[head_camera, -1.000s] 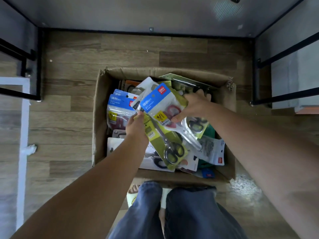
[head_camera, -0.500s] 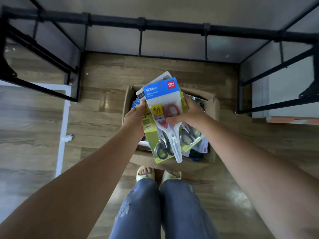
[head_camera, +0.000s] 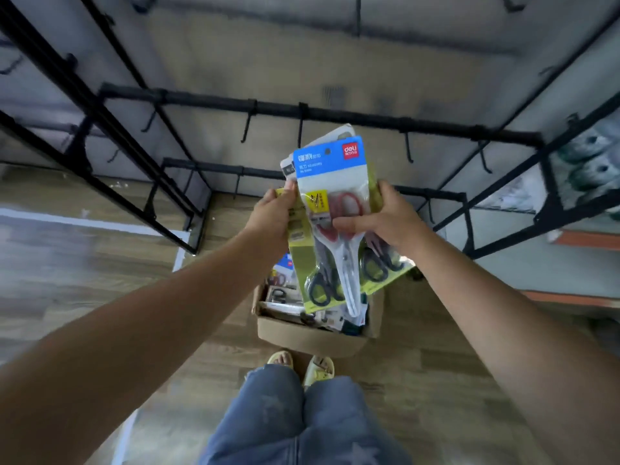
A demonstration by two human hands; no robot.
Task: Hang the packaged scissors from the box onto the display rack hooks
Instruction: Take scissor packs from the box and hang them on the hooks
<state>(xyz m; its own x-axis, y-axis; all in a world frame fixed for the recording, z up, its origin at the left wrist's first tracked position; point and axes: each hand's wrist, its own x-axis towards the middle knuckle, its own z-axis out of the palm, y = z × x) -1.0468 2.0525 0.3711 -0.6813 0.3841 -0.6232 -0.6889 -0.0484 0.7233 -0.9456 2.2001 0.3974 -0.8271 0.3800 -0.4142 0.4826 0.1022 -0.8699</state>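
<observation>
I hold a fanned stack of packaged scissors (head_camera: 330, 182) at chest height, above the cardboard box (head_camera: 308, 337). The front pack has a blue header card and red-handled scissors; yellow-green packs with black handles sit behind it. My left hand (head_camera: 273, 214) grips the stack's left edge. My right hand (head_camera: 385, 218) pinches the right side, thumb across the front pack. More packs lie in the box on the floor. The black display rack bar (head_camera: 335, 112) with hanging hooks (head_camera: 300, 129) runs just beyond the stack's top.
Black rack frames (head_camera: 100, 135) stand to the left and right (head_camera: 503, 203) on the wooden floor. My legs in jeans (head_camera: 302, 414) and sandalled feet are just behind the box. Shelved goods (head_camera: 583, 169) show at the far right.
Both hands have lifted the stack out of the box and up toward the rack bar. The view has tilted up, bringing more bars and hooks into sight.
</observation>
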